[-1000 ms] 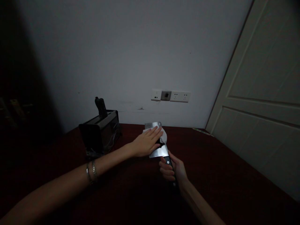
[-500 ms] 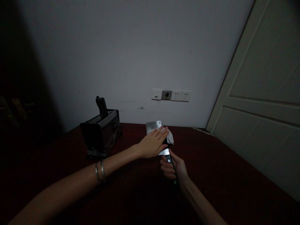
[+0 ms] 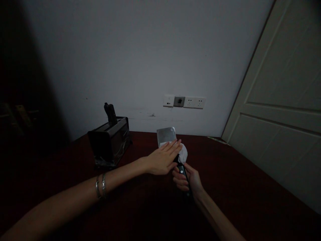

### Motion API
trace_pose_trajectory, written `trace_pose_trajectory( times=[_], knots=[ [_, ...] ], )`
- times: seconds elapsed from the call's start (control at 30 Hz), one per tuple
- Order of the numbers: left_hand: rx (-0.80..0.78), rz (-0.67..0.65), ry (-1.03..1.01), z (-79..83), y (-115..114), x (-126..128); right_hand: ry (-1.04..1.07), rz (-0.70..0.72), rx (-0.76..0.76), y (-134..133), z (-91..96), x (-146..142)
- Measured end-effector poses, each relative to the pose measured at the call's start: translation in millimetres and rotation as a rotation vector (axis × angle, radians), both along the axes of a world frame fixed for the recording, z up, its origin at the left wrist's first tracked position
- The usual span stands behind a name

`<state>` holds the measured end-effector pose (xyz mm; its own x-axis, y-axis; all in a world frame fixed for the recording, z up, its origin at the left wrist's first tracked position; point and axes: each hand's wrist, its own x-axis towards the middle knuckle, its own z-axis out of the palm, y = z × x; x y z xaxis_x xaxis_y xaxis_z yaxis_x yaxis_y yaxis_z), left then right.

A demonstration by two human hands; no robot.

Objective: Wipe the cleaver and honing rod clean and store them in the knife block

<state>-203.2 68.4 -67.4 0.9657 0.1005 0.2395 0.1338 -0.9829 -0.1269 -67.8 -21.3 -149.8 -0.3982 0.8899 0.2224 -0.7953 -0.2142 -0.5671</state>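
My right hand (image 3: 187, 180) is closed around the black riveted handle (image 3: 182, 171) of a cleaver. The broad metal blade (image 3: 166, 135) points away from me, its far end showing past my fingers. Across the blade, near the handle, lies my left hand (image 3: 163, 158), flat with its fingers stretched out. It presses a crumpled white cloth or tissue (image 3: 183, 153) against the blade; the cloth sticks out beyond the fingertips. Much of the cloth and the lower blade are hidden under this hand.
On the dark red tabletop (image 3: 225, 180), to the left, stands a black knife block (image 3: 110, 140) with black handles (image 3: 110, 113) rising from it. Wall sockets (image 3: 184, 101) are set in the wall behind. A pale panelled door (image 3: 276, 110) borders the right side.
My left hand and the cloth have slid along the blade towards the handle. More of the blade's far end shows, and the bright strip near the handle is covered.
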Motion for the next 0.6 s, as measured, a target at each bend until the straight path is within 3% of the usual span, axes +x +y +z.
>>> trace_pose_trajectory(
  times=[0.2,0.43,0.6],
  knots=[
    [-0.061,0.089,-0.020,1.1,14,10,-0.040,-0.014,-0.039,-1,2.1,-1],
    [-0.021,0.009,-0.044,-6.5,2,11,-0.041,-0.028,-0.015,1,-2.3,0],
    [-0.048,0.169,-0.078,0.8,39,21,-0.058,-0.039,-0.042,-1,0.7,-2]
  ],
)
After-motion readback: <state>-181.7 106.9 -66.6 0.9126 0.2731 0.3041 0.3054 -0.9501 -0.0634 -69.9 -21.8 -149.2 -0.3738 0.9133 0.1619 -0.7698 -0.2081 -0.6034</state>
